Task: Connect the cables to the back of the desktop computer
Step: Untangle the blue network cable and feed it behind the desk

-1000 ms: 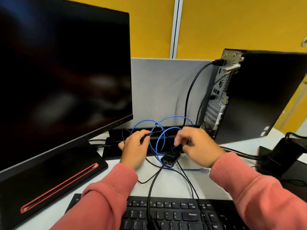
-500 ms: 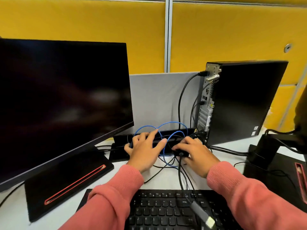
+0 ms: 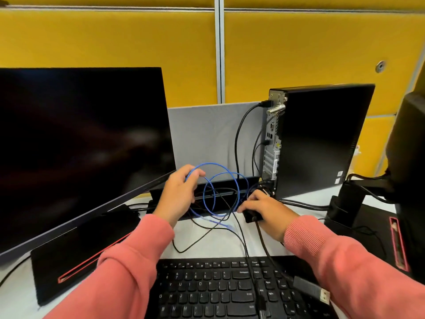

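A: Surroundings, item by item?

B: One dark monitor (image 3: 80,143) at nine o'clock on its stand base (image 3: 76,249). One black keyboard (image 3: 220,288) at six o'clock. One second monitor stand (image 3: 349,203) at three o'clock. Yellow partition panels (image 3: 110,42) across twelve o'clock, with one grey screen (image 3: 207,139) in front of them.

A: The task's things?

B: One desktop computer (image 3: 322,139) upright at two o'clock, rear panel facing left. Two black cables (image 3: 236,139) are already plugged into that panel. One blue cable (image 3: 216,180) is coiled in loops at centre, its clear plug lying on the desk. One black connector (image 3: 251,216) lies beside the tower's foot. One loose plug (image 3: 310,291) rests across the keyboard at five o'clock.

A: Obstructions?

B: Black leads tangle through the blue loops; a black cable tray (image 3: 207,194) sits behind them.

A: Hands?

B: Left hand (image 3: 179,192), fingers curled, grips a blue loop. Right hand (image 3: 266,210), fingers bent, holds the black connector against the desk.
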Motion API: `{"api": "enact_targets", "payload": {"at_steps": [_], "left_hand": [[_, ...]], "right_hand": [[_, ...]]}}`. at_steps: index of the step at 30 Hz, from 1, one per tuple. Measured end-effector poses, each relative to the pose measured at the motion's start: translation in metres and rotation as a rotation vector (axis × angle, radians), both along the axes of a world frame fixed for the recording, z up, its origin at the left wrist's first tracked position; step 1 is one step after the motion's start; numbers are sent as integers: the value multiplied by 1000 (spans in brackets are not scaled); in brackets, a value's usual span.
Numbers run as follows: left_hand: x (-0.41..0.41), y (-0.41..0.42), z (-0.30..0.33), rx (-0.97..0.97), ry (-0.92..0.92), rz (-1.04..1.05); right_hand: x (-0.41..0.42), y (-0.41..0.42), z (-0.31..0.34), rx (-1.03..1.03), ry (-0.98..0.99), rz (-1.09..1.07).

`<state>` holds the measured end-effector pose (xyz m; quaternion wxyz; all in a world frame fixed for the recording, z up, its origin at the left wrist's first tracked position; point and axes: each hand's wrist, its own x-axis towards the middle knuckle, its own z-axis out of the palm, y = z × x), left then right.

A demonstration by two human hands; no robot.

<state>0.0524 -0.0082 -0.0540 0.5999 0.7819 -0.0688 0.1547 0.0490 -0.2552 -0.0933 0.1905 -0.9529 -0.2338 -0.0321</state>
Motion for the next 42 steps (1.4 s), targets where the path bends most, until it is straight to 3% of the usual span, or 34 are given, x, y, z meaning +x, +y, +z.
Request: {"api": "enact_targets", "payload": {"at_steps": [5, 9, 11, 16, 20, 25, 28, 30, 36, 42], "left_hand": [[-19, -5, 73, -123, -96, -135], [-29, -8, 123, -160, -178, -258], [-31, -7, 136, -118, -216, -260], [-33, -10, 136, 13, -202, -209], [-34, -14, 123, 93, -205, -214], [-20, -5, 102, 119, -81, -197], [-7, 6, 66, 157, 289, -198], [-3, 10, 31, 291, 437, -155], [12, 1, -18, 309, 311, 67], [30, -15, -34, 510, 415, 15]], "right_hand": [[-1, 5, 9, -156, 126, -20], [0, 8, 19, -92, 203, -46], [2, 10, 27, 69, 198, -96], [-7, 20, 62, 693, 291, -97], [-17, 27, 85, 869, 299, -44], [-16, 22, 88, 740, 214, -178], [-22, 15, 87, 651, 102, -214], [-30, 13, 88, 607, 84, -213], [-43, 8, 81, 452, 112, -202], [-40, 2, 68, 500, 140, -208]]}}
